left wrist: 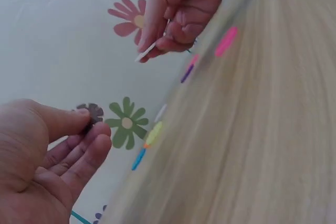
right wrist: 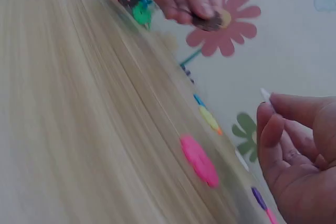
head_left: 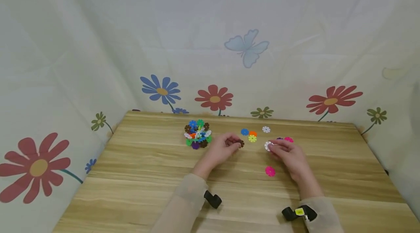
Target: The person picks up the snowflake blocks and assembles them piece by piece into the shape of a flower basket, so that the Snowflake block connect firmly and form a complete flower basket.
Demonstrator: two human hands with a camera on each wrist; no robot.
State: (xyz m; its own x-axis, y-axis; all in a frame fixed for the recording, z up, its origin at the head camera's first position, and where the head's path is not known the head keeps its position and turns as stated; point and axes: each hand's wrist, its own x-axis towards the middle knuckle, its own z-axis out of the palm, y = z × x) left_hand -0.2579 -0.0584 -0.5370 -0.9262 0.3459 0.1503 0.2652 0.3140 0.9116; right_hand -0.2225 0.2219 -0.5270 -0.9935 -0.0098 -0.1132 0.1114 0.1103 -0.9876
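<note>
Between thumb and fingertips my left hand [head_left: 225,146] pinches a brown flower-shaped disc [left wrist: 92,113] with a notched rim. My right hand [head_left: 289,154] holds a white disc [head_left: 268,146] of the same kind, seen edge-on in the right wrist view. Both hands are raised over the table, a short gap apart, the discs facing each other. Left of my left hand stands a ball-like cluster [head_left: 198,135] of interlocked discs in many colours. A pink disc [head_left: 270,171] lies on the table just left of my right wrist.
Beyond the hands lie loose discs: blue [head_left: 244,132], orange [head_left: 253,133], yellow [head_left: 252,138] and white [head_left: 266,129]. Another pink disc [head_left: 288,140] and a purple one [head_left: 280,138] lie behind my right hand. The wooden table [head_left: 137,174] ends at a flower-printed curtain [head_left: 183,50].
</note>
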